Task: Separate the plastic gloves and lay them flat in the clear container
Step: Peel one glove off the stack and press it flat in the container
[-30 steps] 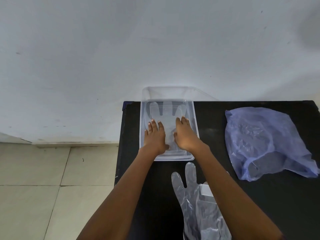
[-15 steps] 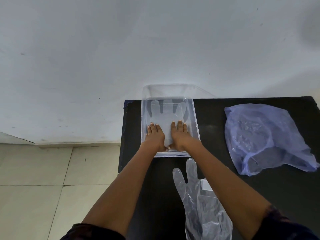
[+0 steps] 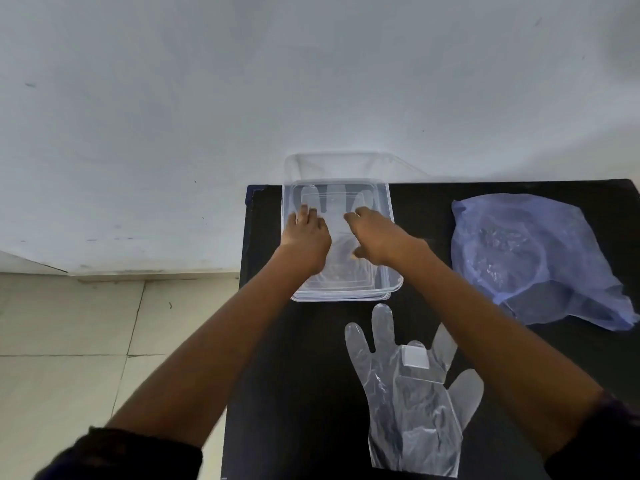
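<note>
A clear plastic container (image 3: 388,209) sits at the back left of the black table. A transparent glove (image 3: 334,202) lies flat inside it, fingers pointing away from me. My left hand (image 3: 306,233) rests palm down on the glove's left side, fingers spread. My right hand (image 3: 375,235) hovers over the glove's right side, raised and turned, with its fingers curled loosely and nothing held. A stack of clear plastic gloves (image 3: 412,393) lies on the table near me, below the container and between my forearms.
A crumpled blue plastic bag (image 3: 533,254) lies on the right of the black table (image 3: 429,199). The container's clear lid (image 3: 341,164) stands up behind it against the white wall. Tiled floor is at the left, beyond the table edge.
Both hands slid back over the glove and then forward again. My right hand has lifted off the glove and turned, while my left still presses flat.
</note>
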